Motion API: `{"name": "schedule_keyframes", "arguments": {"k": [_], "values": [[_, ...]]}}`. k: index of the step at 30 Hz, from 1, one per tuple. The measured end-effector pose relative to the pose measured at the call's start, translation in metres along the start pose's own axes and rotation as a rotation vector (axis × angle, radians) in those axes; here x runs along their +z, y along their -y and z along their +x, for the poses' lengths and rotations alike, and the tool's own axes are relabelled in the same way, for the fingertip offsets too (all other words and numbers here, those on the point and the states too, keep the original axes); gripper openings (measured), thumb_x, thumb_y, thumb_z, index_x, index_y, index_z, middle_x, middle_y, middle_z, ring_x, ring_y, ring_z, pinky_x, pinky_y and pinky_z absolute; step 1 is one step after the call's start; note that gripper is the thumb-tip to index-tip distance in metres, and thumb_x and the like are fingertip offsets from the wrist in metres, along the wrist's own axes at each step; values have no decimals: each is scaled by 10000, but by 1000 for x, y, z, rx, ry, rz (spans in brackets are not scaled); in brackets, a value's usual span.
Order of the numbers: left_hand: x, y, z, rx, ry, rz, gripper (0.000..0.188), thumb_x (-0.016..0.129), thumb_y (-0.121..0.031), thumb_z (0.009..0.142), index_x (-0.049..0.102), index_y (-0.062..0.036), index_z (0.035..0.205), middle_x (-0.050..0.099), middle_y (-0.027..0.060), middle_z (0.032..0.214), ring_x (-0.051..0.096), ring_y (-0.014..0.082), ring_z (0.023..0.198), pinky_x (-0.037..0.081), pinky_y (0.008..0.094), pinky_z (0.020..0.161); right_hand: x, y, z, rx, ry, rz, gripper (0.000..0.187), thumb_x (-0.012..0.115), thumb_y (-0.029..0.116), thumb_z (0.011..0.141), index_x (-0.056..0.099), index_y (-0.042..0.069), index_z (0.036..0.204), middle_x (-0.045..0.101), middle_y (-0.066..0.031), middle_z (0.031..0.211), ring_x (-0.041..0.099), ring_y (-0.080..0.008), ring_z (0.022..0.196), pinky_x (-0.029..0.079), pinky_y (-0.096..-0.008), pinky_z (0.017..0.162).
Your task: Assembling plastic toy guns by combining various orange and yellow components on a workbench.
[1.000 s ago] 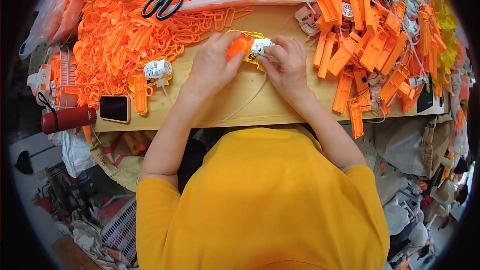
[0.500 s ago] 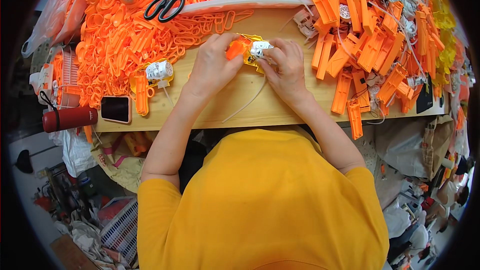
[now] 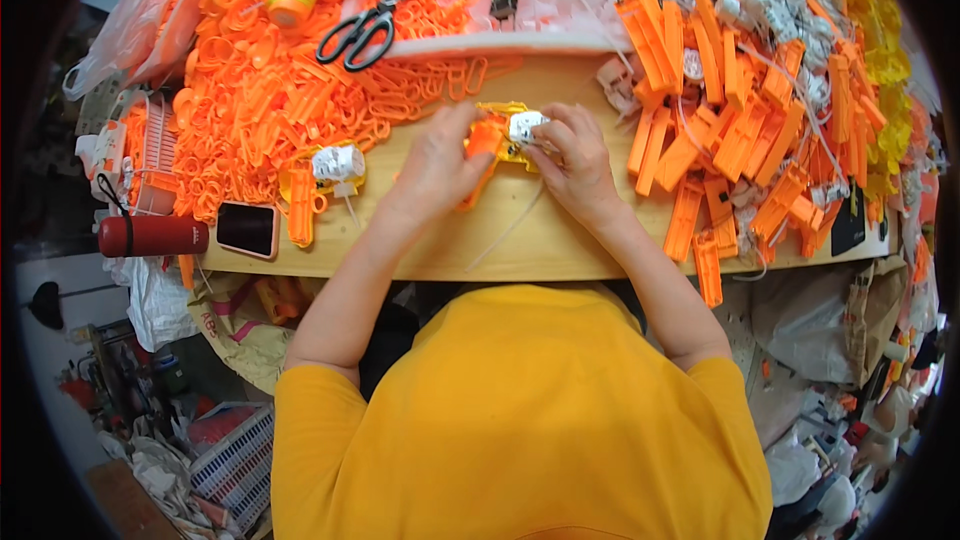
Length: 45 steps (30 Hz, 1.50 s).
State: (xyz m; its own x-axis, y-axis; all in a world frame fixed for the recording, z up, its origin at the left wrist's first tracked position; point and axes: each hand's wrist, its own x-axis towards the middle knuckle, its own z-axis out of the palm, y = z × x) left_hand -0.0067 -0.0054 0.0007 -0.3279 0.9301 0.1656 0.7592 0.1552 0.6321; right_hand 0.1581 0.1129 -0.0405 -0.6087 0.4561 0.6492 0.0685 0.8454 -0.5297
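Both hands are working at the middle of the wooden desk [image 3: 560, 240], toward its far half. The left hand [image 3: 435, 170] is closing its grip around an orange plastic piece [image 3: 484, 138], fingers curled over it. The right hand [image 3: 578, 162] is pinching a small white motor unit [image 3: 524, 126] between thumb and fingertips, pressing it against the orange piece. A yellow plastic shell [image 3: 500, 110] is lying under both parts, touching them; only its edges are showing. A thin white tube [image 3: 508, 230] is trailing from under the hands toward the near edge of the desk.

To the left, a second white motor unit on a yellow shell [image 3: 338, 164] is sitting beside an orange bar, apart from the hands. Farther left, a heap of orange loops and clips [image 3: 250, 100] is spreading across the desk. Black-handled scissors [image 3: 362, 32] are lying at the far side. A phone [image 3: 247, 228] is lying flat at the near left corner, with a red bottle [image 3: 152, 236] just beside it. To the right, a pile of orange channel-shaped bars [image 3: 740, 130] is crowding the desk. The person is wearing a yellow shirt [image 3: 520, 410].
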Motion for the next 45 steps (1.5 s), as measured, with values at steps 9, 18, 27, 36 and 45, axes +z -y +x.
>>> {"name": "schedule_keyframes", "arguments": {"k": [9,18,27,36,45], "values": [[-24,-5,11,-45,-4,-126,356,678,-127,765,572,4,1079,585,187,956,621,284,774,504,383,692,4,-13,2,-31,69,118,316,726,-15,716,562,24,983,562,-197,1134,542,-364,1056,460,-405,880],[-41,27,145,309,-272,365,140,655,-60,756,681,-11,885,617,154,860,623,321,788,508,383,719,7,-13,4,-69,44,109,329,724,-27,713,563,22,995,564,-200,1129,538,-374,1058,463,-413,875],[-40,43,176,175,-98,323,222,693,-199,788,710,-16,912,653,131,906,636,268,804,495,336,759,7,-17,6,-68,37,79,335,729,-34,701,566,26,988,572,-194,1110,554,-367,1033,472,-406,859],[-53,63,149,-30,-316,-364,235,721,-213,809,715,-3,915,683,17,887,596,69,772,473,226,664,9,-17,3,-78,37,80,330,736,-21,713,574,27,998,574,-187,1121,551,-354,1047,474,-392,858],[-42,6,69,44,-186,-543,160,723,-134,822,644,2,850,653,16,818,568,53,656,449,205,568,8,-18,1,-49,45,77,335,732,-22,718,575,28,1010,574,-184,1134,547,-352,1059,469,-389,869]]}}
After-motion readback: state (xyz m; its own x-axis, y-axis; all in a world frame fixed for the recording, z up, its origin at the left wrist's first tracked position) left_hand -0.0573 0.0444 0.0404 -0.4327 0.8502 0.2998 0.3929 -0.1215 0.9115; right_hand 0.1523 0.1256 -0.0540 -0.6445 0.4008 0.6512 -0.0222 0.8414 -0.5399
